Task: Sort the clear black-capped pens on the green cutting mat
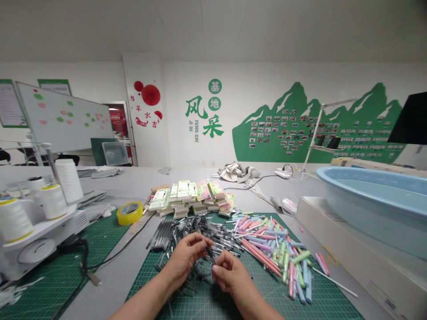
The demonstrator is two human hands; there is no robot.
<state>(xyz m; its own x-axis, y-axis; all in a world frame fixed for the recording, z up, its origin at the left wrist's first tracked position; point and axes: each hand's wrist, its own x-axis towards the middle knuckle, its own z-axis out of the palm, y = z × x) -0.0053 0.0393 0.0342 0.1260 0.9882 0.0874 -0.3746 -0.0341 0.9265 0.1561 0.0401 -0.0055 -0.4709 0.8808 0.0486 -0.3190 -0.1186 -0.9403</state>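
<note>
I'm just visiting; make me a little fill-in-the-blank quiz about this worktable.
The tape roll is coloured ____.
The basin resting on the white box is light ____.
The dark rods lie to the ____ of the pastel tubes.
The left hand and right hand are above a ____ cutting mat.
Yellow; blue; left; green

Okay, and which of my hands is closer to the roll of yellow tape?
Left. Your left hand is to the right of the yellow tape roll and closer to you; your right hand is farther off to the right.
</note>
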